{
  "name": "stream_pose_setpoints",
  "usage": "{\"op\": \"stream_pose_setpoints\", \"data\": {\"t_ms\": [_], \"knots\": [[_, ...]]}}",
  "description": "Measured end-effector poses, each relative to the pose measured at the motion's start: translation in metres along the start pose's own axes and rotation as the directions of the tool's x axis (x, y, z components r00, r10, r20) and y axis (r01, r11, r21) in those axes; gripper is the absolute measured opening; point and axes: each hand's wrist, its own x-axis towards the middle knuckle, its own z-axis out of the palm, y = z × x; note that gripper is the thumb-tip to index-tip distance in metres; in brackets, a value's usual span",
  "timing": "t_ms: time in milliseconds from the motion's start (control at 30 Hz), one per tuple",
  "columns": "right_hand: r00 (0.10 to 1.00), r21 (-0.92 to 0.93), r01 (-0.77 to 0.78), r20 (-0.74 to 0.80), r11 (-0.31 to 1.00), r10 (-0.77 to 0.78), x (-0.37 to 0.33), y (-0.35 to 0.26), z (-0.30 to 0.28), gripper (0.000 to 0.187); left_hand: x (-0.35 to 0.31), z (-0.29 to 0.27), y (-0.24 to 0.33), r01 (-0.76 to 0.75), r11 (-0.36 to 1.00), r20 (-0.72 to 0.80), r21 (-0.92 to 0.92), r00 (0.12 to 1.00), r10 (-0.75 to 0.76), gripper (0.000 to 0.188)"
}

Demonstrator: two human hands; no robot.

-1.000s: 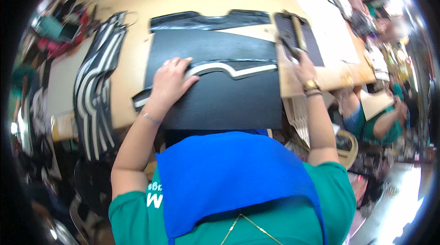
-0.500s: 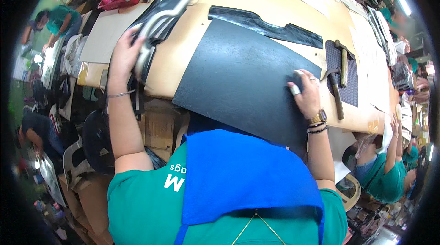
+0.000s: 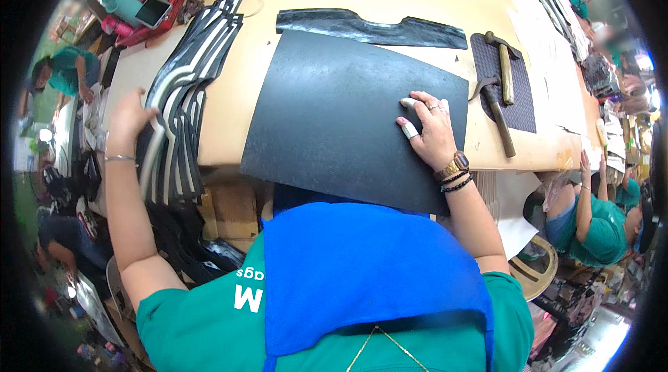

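Note:
My left hand [image 3: 131, 120] is at the left edge of a layered stack of curved black strips with whitish edges [image 3: 182, 87]. It is a little blurred, with thumb and fingers apart and nothing seen in them. My right hand [image 3: 433, 125] lies on the right part of a large black sheet [image 3: 341, 108], fingers outstretched, with pale coverings on the thumb and a fingertip. The sheet's near edge reaches past the table edge toward my blue apron. Just beyond its far edge lies a shiny black cut piece with a notched outline [image 3: 369, 30].
Two hammers [image 3: 506, 73] [image 3: 497, 118] rest on a dark textured mat [image 3: 480, 52] to the right. A red tray [image 3: 156, 28] with a phone [image 3: 153, 13] and a teal tumbler [image 3: 120, 2] stands far left. Pale sheets [image 3: 557, 94] cover the table's right side. Other people work on both sides.
My left hand has set a whitish-edged black strip down on the stack and moved left, off it. My right hand stays on the black sheet; the whole view has shifted slightly.

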Motion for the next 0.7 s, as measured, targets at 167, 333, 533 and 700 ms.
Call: {"op": "stream_pose_setpoints", "data": {"t_ms": [167,333,533,700], "knots": [[1.0,0.014,-0.021,-0.011,1.0,0.022,0.0,0.001,0.001,0.033,0.013,-0.018,0.117,-0.314,0.944,-0.191,-0.103,0.938,0.291,0.042],[1.0,0.008,0.008,-0.018,1.0,-0.007,0.005,-0.002,-0.004,0.032,0.054,-0.026,0.282,-0.713,0.668,-0.355,-0.214,0.694,0.627,0.023],[1.0,0.049,-0.028,-0.012,0.998,0.028,0.002,0.001,-0.003,0.031,0.101,-0.014,0.416,-0.882,0.446,-0.265,-0.15,0.471,0.842,0.026],[0.998,0.091,-0.052,-0.021,0.995,0.054,0.001,0.004,0.001,0.031,0.122,-0.007,0.429,-0.867,0.429,-0.174,-0.255,0.477,0.861,0.026]]}}
